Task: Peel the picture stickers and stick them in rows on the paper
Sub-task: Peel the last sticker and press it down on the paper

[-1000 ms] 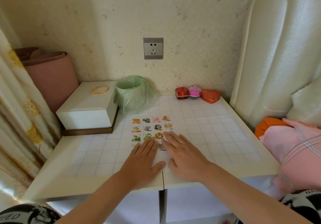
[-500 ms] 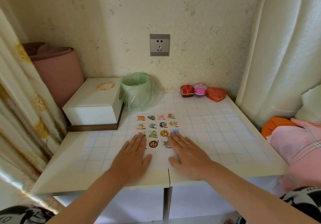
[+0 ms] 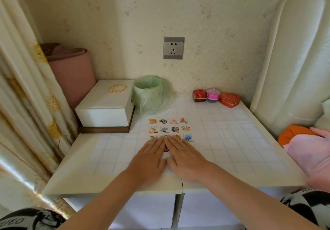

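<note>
A: How do the left hand (image 3: 148, 160) and right hand (image 3: 185, 158) lie?
B: Flat, fingers straight, side by side on the paper (image 3: 232, 140) on the surface (image 3: 71, 176), holding nothing (thumbs almost touching).
A: And the stickers (image 3: 169, 125)?
B: Straight ahead, just past the hands, in rows running side to side; the nearest rows sit partly under them. Neither is nearer, I judge.
</note>
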Tool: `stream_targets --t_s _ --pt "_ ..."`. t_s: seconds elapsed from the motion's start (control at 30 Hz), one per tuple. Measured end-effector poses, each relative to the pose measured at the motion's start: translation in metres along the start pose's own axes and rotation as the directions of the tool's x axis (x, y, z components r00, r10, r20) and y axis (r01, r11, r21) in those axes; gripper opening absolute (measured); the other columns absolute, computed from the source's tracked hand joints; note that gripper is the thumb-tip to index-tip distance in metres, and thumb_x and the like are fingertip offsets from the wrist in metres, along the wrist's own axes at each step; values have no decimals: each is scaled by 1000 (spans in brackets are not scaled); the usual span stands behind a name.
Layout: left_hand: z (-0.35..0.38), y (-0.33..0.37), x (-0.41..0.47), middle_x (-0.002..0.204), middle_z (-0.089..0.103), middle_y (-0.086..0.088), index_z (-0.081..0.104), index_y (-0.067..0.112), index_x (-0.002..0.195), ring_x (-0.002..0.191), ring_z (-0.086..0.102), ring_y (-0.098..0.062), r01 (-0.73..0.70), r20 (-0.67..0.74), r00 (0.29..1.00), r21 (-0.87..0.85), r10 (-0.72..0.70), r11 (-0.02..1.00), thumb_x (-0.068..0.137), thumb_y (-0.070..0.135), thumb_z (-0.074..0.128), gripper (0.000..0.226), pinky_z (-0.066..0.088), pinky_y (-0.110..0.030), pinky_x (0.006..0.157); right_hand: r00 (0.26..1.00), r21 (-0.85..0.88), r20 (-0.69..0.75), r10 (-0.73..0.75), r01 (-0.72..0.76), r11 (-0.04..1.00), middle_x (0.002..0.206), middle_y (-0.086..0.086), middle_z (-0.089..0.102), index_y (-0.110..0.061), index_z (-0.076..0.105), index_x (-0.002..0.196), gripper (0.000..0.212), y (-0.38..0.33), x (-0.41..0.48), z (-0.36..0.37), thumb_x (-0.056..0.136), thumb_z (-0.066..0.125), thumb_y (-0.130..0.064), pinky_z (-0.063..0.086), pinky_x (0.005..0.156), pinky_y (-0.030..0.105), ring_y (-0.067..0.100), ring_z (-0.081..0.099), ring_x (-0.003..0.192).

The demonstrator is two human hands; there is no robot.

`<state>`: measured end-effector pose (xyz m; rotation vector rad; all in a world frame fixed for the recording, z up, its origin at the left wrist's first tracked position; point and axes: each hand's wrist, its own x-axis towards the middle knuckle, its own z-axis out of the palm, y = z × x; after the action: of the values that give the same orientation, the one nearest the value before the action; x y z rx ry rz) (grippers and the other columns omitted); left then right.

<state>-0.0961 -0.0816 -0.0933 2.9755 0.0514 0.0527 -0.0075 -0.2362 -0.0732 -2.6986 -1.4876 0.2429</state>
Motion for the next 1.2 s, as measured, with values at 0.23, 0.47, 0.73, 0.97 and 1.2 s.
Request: stream_targets --t_s 0.23,0.47,0.73,0.97,1.2 --pt "1 1 -3 164 -15 -2 -6 13 157 150 -15 -12 126 -9 992 16 -126 992 71 56 -18 97 -10 -27 120 994 -5 -16 108 -108 994 165 -3 -19 -21 -6 160 72 6 1 7 102 18 -57 -6 125 38 12 -18 152" --pt "-2 0 -9 165 -11 -8 -5 10 157 152 -10 -20 262 7 965 85 -263 961 66 61 -21 105 -3 -36 122 967 56 -23 252 -250 967 166 -2 -16 -22 -6 160 80 16 1 9 97 16 -67 -4 125 42 14 -18 152" --pt "-9 -15 33 166 -5 2 0 17 157 151 -10 -9 18 -24 1000 -35 -19 999 97 49 4 68 -5 -28 123 989 80 -44 144 -140 987 166 -2 -15 -17 -7 159 65 24 21 2 106 17 -46 -7 125 35 11 -18 152" --pt "8 -16 47 164 -12 8 -4 23 157 150 -14 -7 30 7 1000 29 -30 999 78 55 -14 87 -11 -29 121 989 58 -31 142 -140 989 165 -5 -18 -19 -10 159 64 29 25 8 106 16 -45 -9 124 34 10 -19 151" --pt "7 -13 48 165 -11 -6 -5 10 157 151 -11 -17 282 -7 959 -3 -282 959 104 40 18 65 -6 -33 123 944 138 -44 326 -317 938 167 3 -13 -12 -6 159 66 30 30 9 105 16 -44 -4 125 38 16 -14 153"
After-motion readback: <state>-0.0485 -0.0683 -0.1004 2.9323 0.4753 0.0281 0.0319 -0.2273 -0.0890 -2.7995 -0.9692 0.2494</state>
